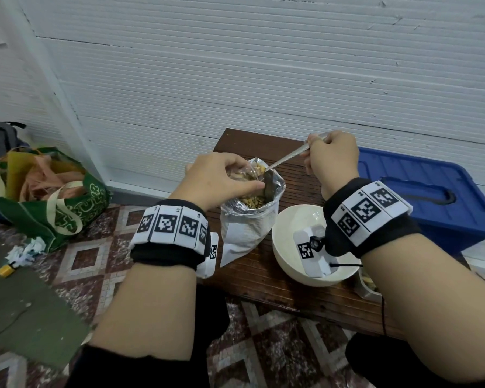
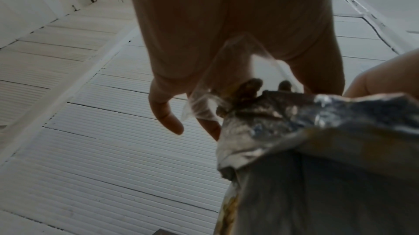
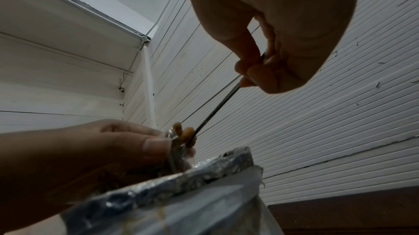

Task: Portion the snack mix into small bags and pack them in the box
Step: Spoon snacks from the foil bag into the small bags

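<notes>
Spooning snack mix from foil pouch into small clear bag, over the bench.

Standing on the wooden bench (image 1: 266,278): foil pouch (image 1: 247,219), top open, snack mix (image 1: 253,201) showing inside; white bowl (image 1: 297,219) just beside on the right, blue lidded box (image 1: 420,191) beyond that. Best done, by judgement: keeping the bag mouth wide and directly above the pouch so strays drop back in; tipping the spoon slowly, bowl of spoon well inside the rim. Left hand (image 1: 219,177) pinching the small clear bag (image 1: 245,173) by its rim, thumb and fingers curled, over the pouch mouth. Right hand (image 1: 333,158) clenched around the handle of the metal spoon (image 1: 287,158), loaded tip at the bag's opening.
</notes>
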Available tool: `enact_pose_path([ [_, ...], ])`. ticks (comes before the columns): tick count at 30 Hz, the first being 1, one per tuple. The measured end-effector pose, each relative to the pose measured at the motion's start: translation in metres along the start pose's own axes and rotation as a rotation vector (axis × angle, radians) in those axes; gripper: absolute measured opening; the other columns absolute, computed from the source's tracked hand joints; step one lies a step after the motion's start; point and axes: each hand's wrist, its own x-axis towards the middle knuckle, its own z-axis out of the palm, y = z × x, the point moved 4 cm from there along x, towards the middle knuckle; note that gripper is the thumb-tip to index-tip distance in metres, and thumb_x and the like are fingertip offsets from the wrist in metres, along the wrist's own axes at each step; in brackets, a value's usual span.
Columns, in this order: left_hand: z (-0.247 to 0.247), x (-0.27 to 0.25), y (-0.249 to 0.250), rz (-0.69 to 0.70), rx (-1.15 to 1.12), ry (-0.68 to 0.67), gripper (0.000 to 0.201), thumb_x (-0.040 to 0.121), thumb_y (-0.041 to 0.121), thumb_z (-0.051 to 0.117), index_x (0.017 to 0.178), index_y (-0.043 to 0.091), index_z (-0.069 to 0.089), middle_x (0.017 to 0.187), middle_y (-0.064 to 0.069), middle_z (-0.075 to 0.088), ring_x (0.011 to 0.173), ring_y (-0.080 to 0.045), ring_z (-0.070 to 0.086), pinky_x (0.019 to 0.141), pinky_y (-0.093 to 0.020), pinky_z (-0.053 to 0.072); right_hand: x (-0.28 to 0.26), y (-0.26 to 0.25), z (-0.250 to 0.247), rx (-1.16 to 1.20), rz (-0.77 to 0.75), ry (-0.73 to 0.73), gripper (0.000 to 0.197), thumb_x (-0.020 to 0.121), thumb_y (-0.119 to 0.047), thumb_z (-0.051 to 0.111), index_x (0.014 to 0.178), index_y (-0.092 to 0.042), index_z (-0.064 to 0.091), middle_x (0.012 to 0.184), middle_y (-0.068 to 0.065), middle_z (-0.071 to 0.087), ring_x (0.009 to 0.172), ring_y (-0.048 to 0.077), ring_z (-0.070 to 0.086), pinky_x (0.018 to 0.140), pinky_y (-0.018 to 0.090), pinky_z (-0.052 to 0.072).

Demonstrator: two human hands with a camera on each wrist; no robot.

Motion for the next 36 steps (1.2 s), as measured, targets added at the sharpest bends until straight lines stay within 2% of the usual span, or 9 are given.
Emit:
enact_pose_path([
  [6, -0.003, -0.001, 0.001, -0.006, -0.041, 0.062, 0.032, 0.062, 0.064, 0.076, 0.083, 0.043, 0.064, 0.088, 0.023, 0.065, 0.097, -0.006, 0.061, 0.1, -0.046, 0.043, -0.005, -0.008, 0.0, 0.09, -0.041, -0.058, 0.024, 0.095, -0.016, 0.052, 0.071, -0.015, 0.05, 0.069, 0.006, 0.064, 0.047, 0.009, 0.052, 0.056, 0.027, 0.043],
  [13, -0.006, -0.002, 0.003, 0.006, -0.117, 0.122, 0.035, 0.068, 0.053, 0.079, 0.094, 0.034, 0.066, 0.092, 0.018, 0.067, 0.093, 0.005, 0.058, 0.092, -0.029, 0.05, -0.009, -0.027, -0.01, 0.07, -0.293, 0.027, 0.018, 0.095, -0.02, 0.053, 0.082, -0.008, 0.053, 0.077, 0.007, 0.065, 0.067, 0.017, 0.057, 0.071, 0.036, 0.049],
  [16, -0.007, -0.002, 0.002, -0.011, -0.12, 0.126, 0.04, 0.068, 0.054, 0.079, 0.098, 0.031, 0.066, 0.09, 0.018, 0.065, 0.093, 0.001, 0.059, 0.091, -0.033, 0.05, -0.01, -0.034, -0.016, 0.061, -0.372, 0.071, 0.023, 0.094, -0.021, 0.053, 0.085, 0.0, 0.055, 0.086, 0.015, 0.066, 0.074, 0.02, 0.062, 0.074, 0.035, 0.049],
  [18, -0.007, -0.002, 0.001, -0.019, -0.12, 0.125, 0.039, 0.068, 0.054, 0.078, 0.096, 0.031, 0.065, 0.089, 0.019, 0.064, 0.093, 0.003, 0.058, 0.09, -0.03, 0.049, -0.01, -0.037, -0.019, 0.081, -0.414, 0.066, 0.018, 0.094, -0.02, 0.054, 0.081, -0.008, 0.055, 0.085, 0.015, 0.067, 0.072, 0.018, 0.061, 0.07, 0.035, 0.051],
  [21, -0.008, -0.001, -0.001, -0.017, -0.13, 0.124, 0.037, 0.068, 0.053, 0.078, 0.095, 0.03, 0.067, 0.087, 0.018, 0.065, 0.094, 0.001, 0.06, 0.085, -0.026, 0.048, -0.013, -0.04, -0.022, 0.125, -0.482, 0.045, 0.017, 0.095, -0.016, 0.053, 0.079, -0.021, 0.051, 0.077, 0.005, 0.062, 0.061, -0.001, 0.056, 0.063, 0.017, 0.045],
  [24, -0.008, -0.001, -0.003, -0.013, -0.146, 0.118, 0.032, 0.07, 0.051, 0.078, 0.092, 0.03, 0.068, 0.085, 0.016, 0.067, 0.091, -0.002, 0.062, 0.082, -0.025, 0.05, -0.015, -0.042, -0.029, 0.156, -0.535, 0.097, 0.013, 0.096, -0.013, 0.051, 0.083, -0.016, 0.051, 0.072, -0.005, 0.057, 0.057, -0.006, 0.053, 0.061, 0.009, 0.041],
  [29, -0.009, -0.002, -0.003, -0.017, -0.161, 0.095, 0.023, 0.073, 0.048, 0.078, 0.083, 0.033, 0.063, 0.085, 0.014, 0.066, 0.073, -0.003, 0.061, 0.054, -0.022, 0.044, -0.013, -0.031, -0.036, 0.071, -0.587, 0.207, 0.012, 0.095, -0.017, 0.051, 0.083, -0.015, 0.049, 0.072, -0.009, 0.056, 0.068, 0.007, 0.057, 0.067, 0.019, 0.045],
  [33, -0.008, -0.002, -0.003, -0.026, -0.15, 0.075, 0.026, 0.075, 0.047, 0.076, 0.09, 0.029, 0.065, 0.084, 0.014, 0.063, 0.065, 0.002, 0.055, 0.048, -0.016, 0.036, -0.023, -0.018, -0.017, -0.089, -0.66, 0.03, 0.011, 0.094, -0.016, 0.055, 0.083, -0.014, 0.055, 0.068, -0.011, 0.053, 0.066, -0.003, 0.053, 0.06, 0.007, 0.036],
  [36, -0.008, -0.002, -0.004, -0.032, -0.144, 0.08, 0.025, 0.076, 0.047, 0.076, 0.09, 0.03, 0.065, 0.081, 0.015, 0.061, 0.063, 0.003, 0.054, 0.046, -0.013, 0.035, -0.036, -0.005, 0.004, -0.234, -0.788, -0.152, 0.013, 0.091, -0.012, 0.057, 0.082, -0.004, 0.062, 0.069, -0.005, 0.056, 0.067, 0.004, 0.051, 0.062, 0.011, 0.038],
])
